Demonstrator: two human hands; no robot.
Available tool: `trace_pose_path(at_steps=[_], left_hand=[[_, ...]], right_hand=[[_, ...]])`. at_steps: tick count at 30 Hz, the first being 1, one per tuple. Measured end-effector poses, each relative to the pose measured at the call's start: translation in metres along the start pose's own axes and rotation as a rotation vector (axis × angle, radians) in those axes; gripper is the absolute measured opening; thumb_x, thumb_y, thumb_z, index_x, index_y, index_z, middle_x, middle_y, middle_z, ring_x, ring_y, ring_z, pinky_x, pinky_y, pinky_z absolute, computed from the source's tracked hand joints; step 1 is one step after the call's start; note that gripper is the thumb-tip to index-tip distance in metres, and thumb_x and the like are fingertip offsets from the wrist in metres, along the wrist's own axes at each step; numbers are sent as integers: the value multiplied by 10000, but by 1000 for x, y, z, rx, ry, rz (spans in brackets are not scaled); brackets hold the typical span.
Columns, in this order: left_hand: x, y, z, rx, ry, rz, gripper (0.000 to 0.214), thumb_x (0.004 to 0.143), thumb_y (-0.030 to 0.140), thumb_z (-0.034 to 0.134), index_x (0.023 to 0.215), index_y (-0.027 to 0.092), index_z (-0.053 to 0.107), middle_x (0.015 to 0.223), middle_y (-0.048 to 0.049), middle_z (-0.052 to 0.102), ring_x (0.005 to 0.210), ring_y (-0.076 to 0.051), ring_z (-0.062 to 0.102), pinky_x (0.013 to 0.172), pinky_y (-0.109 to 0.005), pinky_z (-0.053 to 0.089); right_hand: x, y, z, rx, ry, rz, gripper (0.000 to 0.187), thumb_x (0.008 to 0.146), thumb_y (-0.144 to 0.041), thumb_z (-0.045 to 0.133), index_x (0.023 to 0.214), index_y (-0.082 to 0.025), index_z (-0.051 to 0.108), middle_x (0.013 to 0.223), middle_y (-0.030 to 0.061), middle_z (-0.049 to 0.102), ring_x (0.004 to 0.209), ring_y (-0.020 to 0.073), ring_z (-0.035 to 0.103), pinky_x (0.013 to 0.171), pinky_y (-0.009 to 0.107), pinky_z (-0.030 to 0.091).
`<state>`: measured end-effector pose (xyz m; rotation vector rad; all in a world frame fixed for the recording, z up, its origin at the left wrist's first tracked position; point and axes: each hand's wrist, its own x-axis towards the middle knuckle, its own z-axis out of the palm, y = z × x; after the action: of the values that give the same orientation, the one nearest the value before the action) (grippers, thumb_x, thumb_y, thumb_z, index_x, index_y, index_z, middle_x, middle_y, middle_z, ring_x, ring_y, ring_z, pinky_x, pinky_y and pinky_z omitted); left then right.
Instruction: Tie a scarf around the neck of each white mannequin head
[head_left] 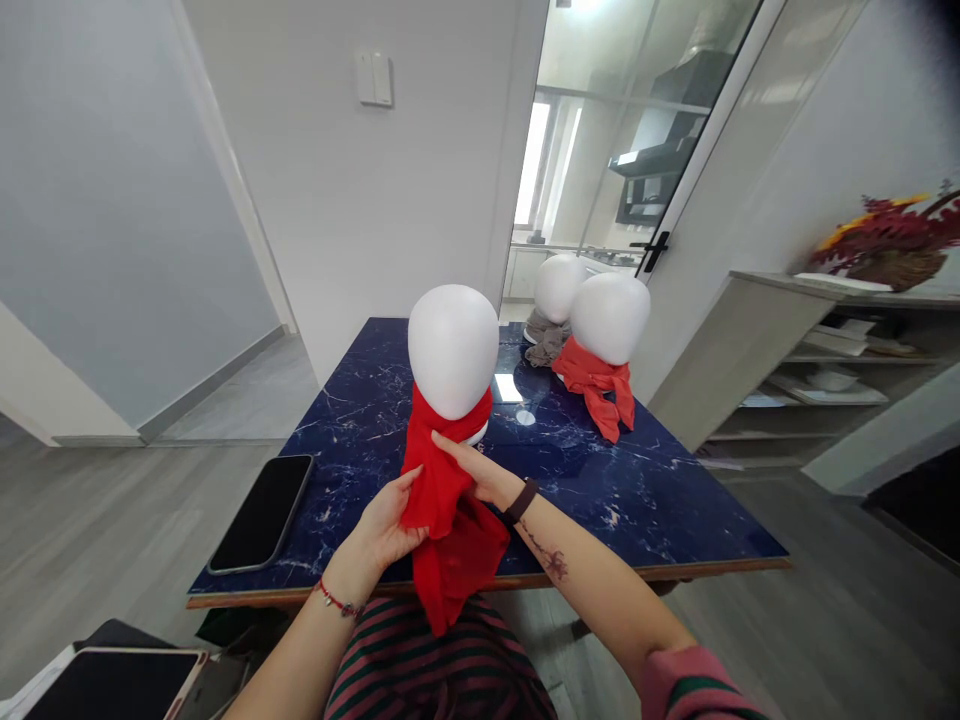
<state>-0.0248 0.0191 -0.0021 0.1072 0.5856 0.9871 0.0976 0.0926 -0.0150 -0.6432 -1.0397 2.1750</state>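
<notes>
A white mannequin head (pixel 453 350) stands upright near the middle of the table, with a bright red scarf (pixel 450 490) around its neck. The scarf's loose end hangs over the table's front edge. My left hand (pixel 390 520) grips the scarf's left side, its thumb on the cloth and the fingertips partly behind it. From the right, my right hand (pixel 480 472) holds the scarf just below the head, thumb lying across the front and the other fingers hidden under the fabric.
The dark blue marbled table (pixel 360 420) bears a phone (pixel 262 515) at left. Behind right stand a white head (pixel 611 318) with a coral scarf (pixel 600 385) and another white head (pixel 559 288) with a grey-brown scarf (pixel 547 338). A tablet-like device (pixel 112 685) lies lower left.
</notes>
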Motion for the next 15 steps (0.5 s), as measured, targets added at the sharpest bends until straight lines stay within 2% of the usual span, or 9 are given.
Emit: trace_pose_path(at_steps=[3,6,8,12,15], left_hand=[[0,-8,8,21,41,34,348,911,161,358,1190,44,529,982,-136,710,899,-214,690,878,-354,520],[-5,-12,11,23,87,134,287,859,94,407,1076,65,593,972,-127,705,882,-203,684,864,-343,522],[-9,-14,8,24,138,265,221,836,97,453,968,93,630,940,-110,705,859,-190,677,841,-326,523],[-13,-8,-5,97,380,614,145,837,197,533,881,161,666,879,-40,708,804,-139,651,739,-244,506],[-15,2,-14,256,474,823,183,784,328,645,822,151,672,792,-13,694,710,-107,617,609,-193,456]], right_hand=[[1,1,1,-39,4,41,306,606,-277,811,825,-141,645,740,19,698,666,149,651,695,279,523],[2,3,-2,-25,20,35,289,529,-179,826,740,-135,633,668,7,686,612,148,641,648,270,505],[2,4,-4,-2,29,43,282,505,-146,816,721,-127,636,645,12,683,625,162,650,656,276,502],[3,6,-5,34,38,54,253,472,-77,769,678,-116,628,647,39,689,693,190,670,673,275,497],[2,7,-6,13,69,55,197,481,-52,717,631,-115,606,617,64,685,627,188,658,551,244,474]])
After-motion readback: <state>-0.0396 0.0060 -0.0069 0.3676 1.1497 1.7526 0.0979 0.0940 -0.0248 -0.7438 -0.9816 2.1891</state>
